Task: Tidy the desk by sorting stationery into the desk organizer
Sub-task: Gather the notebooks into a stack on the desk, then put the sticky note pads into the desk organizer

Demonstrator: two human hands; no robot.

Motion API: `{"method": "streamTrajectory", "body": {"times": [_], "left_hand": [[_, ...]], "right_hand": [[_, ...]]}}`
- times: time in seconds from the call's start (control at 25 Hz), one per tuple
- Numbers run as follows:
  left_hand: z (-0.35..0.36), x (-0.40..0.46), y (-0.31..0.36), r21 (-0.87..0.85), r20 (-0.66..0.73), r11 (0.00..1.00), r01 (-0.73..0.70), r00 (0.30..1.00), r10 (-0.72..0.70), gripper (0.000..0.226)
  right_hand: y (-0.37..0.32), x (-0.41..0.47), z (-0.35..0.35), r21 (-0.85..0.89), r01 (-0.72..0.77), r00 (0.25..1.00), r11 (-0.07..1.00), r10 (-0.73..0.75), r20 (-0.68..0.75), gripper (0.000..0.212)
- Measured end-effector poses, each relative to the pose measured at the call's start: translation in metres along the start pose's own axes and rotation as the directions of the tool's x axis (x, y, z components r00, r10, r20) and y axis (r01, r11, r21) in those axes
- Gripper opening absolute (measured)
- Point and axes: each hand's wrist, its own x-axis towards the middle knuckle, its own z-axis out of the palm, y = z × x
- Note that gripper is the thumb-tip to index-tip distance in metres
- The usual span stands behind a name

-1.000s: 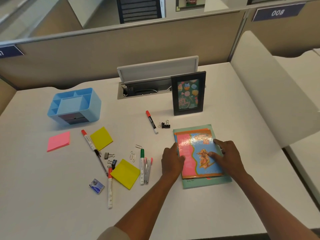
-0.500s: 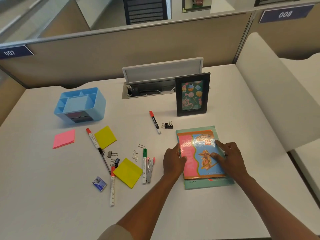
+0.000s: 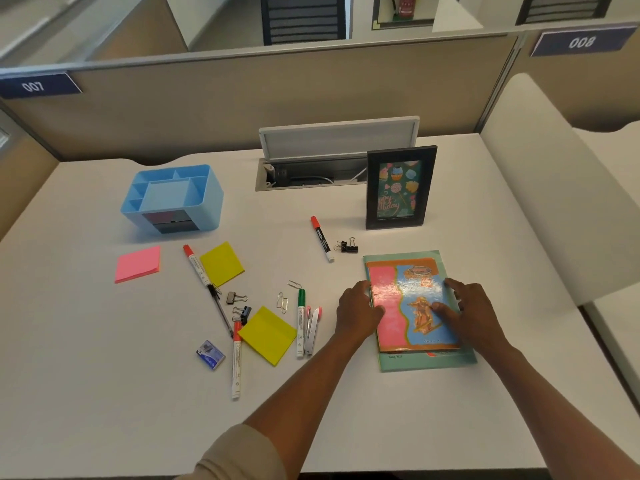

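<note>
**Both hands squaring the notebook stack; organizer untouched**

We have the left hand (image 3: 360,308) at the left edge of the top notebook (image 3: 412,303), fingers curled against the spine side with the thumb on the cover. The right hand (image 3: 465,310) lies on the right part of the cover, fingers spread and lightly bent, pressing down. Neither hand holds a piece of loose stationery. We read this as aligning the top notebook over the green notebook (image 3: 429,362) beneath it: one hand pins, the other pushes the edge in.

Just left of the left hand lie a green marker (image 3: 300,323) and a pair of pink-tipped pens (image 3: 313,329), side by side. Further left: a yellow sticky pad (image 3: 268,336), a red-capped marker (image 3: 236,362), paper clips (image 3: 282,301), binder clips (image 3: 239,306), a black pen (image 3: 220,306) and a small blue box (image 3: 210,355). Above the stack sit another red marker (image 3: 321,239) and a black binder clip (image 3: 346,245), with a picture frame (image 3: 400,187) standing upright behind them.

The desk organizer (image 3: 173,199) sits in the upper left of the bench (image 3: 104,393), well apart from both hands, and its top compartments look empty. A pink sticky pad (image 3: 138,263), a second yellow pad (image 3: 221,263) and a third red marker (image 3: 196,265) lie near it. Sorting has yet to start, in our judgement.
</note>
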Motion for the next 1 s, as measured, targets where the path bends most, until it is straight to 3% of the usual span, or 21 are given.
{"method": "streamTrajectory", "body": {"times": [0.28, 0.48, 0.64, 0.76, 0.88, 1.0], "left_hand": [[-0.040, -0.016, -0.008, -0.092, -0.045, 0.993, -0.073, 0.997, 0.069, 0.042], [-0.101, -0.020, -0.026, -0.159, -0.173, 0.977, -0.144, 0.978, 0.116, 0.034], [-0.166, -0.005, -0.062, 0.080, -0.277, 0.961, -0.266, 0.920, 0.278, 0.035], [-0.214, 0.014, -0.096, 0.196, -0.311, 0.944, -0.265, 0.896, 0.316, 0.035], [-0.258, 0.040, -0.119, 0.364, -0.202, 0.912, -0.190, 0.940, 0.277, 0.045], [-0.289, 0.068, -0.134, 0.638, -0.008, 0.753, -0.159, 0.977, 0.213, 0.064]], "right_hand": [[-0.042, -0.015, 0.021, -0.069, 0.003, 0.974, 0.998, -0.018, -0.224, 0.059], [-0.130, -0.034, 0.049, 0.055, 0.246, 0.933, 0.968, -0.221, -0.283, 0.054], [-0.201, -0.046, 0.076, 0.152, 0.357, 0.924, 0.922, -0.324, -0.202, 0.058], [-0.242, -0.043, 0.103, 0.224, 0.406, 0.913, 0.886, -0.380, -0.148, 0.057], [-0.276, -0.040, 0.129, 0.250, 0.409, 0.912, 0.878, -0.394, -0.111, 0.055], [-0.302, -0.035, 0.149, 0.260, 0.401, 0.916, 0.879, -0.391, -0.092, 0.054]]}}
